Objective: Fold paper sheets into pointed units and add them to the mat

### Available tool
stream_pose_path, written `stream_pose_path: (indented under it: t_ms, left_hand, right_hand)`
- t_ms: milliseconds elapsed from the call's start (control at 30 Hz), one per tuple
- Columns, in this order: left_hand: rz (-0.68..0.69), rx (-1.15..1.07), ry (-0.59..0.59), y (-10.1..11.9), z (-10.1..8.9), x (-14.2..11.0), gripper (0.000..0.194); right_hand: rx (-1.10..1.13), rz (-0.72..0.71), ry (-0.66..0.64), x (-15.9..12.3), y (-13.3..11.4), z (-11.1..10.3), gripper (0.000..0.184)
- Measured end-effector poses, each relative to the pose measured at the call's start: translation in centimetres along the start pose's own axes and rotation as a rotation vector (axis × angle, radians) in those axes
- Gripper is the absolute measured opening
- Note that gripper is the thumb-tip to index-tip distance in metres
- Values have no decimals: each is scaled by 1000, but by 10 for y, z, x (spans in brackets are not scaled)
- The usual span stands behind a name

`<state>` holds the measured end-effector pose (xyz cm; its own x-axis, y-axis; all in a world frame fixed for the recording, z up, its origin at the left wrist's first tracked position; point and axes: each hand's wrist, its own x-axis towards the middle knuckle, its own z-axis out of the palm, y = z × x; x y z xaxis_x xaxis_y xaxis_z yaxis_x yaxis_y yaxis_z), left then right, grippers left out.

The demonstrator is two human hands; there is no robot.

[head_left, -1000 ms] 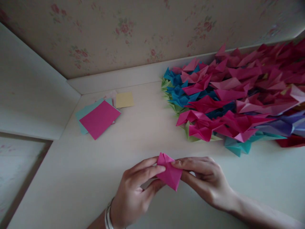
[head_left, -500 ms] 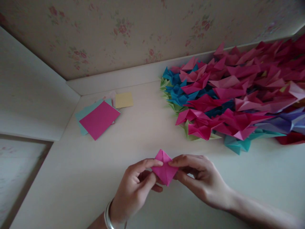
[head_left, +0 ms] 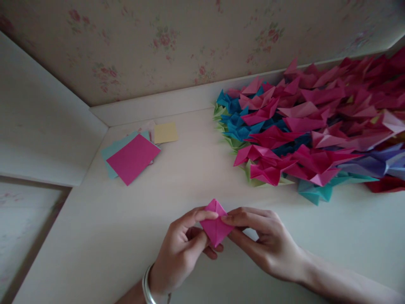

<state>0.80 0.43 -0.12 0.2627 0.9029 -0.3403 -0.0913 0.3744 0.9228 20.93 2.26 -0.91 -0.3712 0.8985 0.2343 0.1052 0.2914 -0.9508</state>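
A small piece of folded pink origami paper (head_left: 216,231), diamond-shaped with a crease down its middle, is held just above the white table. My left hand (head_left: 186,245) is closed on its left side, index finger lying across the front and thumb at the lower left edge. From the right, my right hand (head_left: 265,236) pinches the opposite corner between thumb and fingers. The back of the paper and some fingertips behind it are hidden.
Many folded paper cranes (head_left: 303,131) in pink, blue, green and purple cover the table's back right. At the back left lie a magenta sheet (head_left: 133,159), light blue paper (head_left: 110,152) and a yellow square (head_left: 166,132). A flowered wall (head_left: 183,50) rises behind.
The paper's lower tip has swung slightly left, and its right corner has come in a little. My right hand has shifted slightly left with it; both hands keep their hold.
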Motion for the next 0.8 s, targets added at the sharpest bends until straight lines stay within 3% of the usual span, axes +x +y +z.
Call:
stream_pose_path:
  t_ms: [133, 333, 433, 533, 667, 800]
  left_hand:
    - [247, 162, 38, 3, -6, 0, 28]
    - [472, 423, 55, 7, -11, 4, 34]
    - [579, 525, 90, 8, -11, 5, 28]
    - [619, 544, 71, 8, -11, 6, 20]
    - [648, 619, 17, 6, -10, 8, 29]
    - [644, 647, 47, 4, -10, 6, 31]
  right_hand:
    - [24, 46, 7, 3, 0, -4, 21]
    - [80, 74, 5, 4, -1, -10, 16]
    - [83, 65, -35, 4, -3, -11, 13]
    - [57, 22, -62, 4, -4, -12, 15]
    - [18, -34, -46, 3, -2, -15, 20]
    - [32, -45, -60, 5, -3, -16, 19]
